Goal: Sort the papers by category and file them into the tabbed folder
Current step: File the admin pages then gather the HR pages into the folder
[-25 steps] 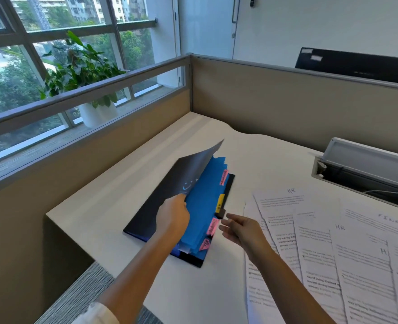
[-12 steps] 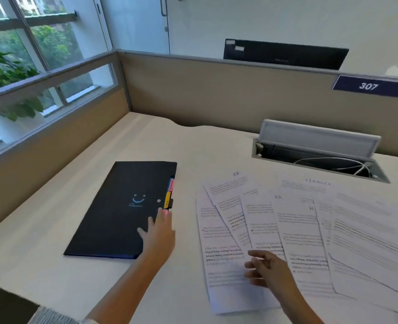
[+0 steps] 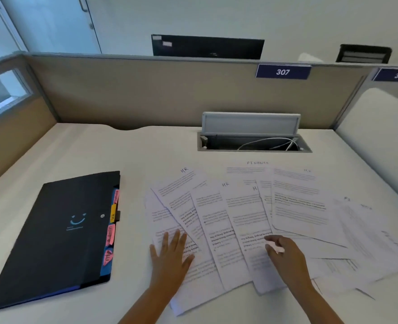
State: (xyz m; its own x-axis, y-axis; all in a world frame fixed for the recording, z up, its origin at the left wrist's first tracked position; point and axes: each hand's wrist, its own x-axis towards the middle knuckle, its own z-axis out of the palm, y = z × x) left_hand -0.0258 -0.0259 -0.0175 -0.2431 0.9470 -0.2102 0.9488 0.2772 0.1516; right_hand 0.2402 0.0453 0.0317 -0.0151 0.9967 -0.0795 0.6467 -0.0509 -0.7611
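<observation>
A black tabbed folder (image 3: 60, 230) with a blue smile mark lies closed on the left of the desk; pink and yellow tabs (image 3: 111, 228) stick out along its right edge. Several printed papers (image 3: 294, 206) are fanned out to its right, some marked HR and one FINANCE by hand. My left hand (image 3: 170, 256) lies flat, fingers spread, on the leftmost sheets. My right hand (image 3: 284, 253) rests on the middle sheets with its fingers loosely curled; I cannot tell whether it pinches a sheet.
An open cable tray (image 3: 254, 143) with white wires and a raised lid sits in the desk behind the papers. Beige partition walls (image 3: 146, 90) close the desk at the back and left, with a sign reading 307 (image 3: 283, 71).
The folder's cover, held open a second ago, is now down and the folder closed. My left hand left the folder and moved right onto the papers. My right hand shifted further right across the sheets.
</observation>
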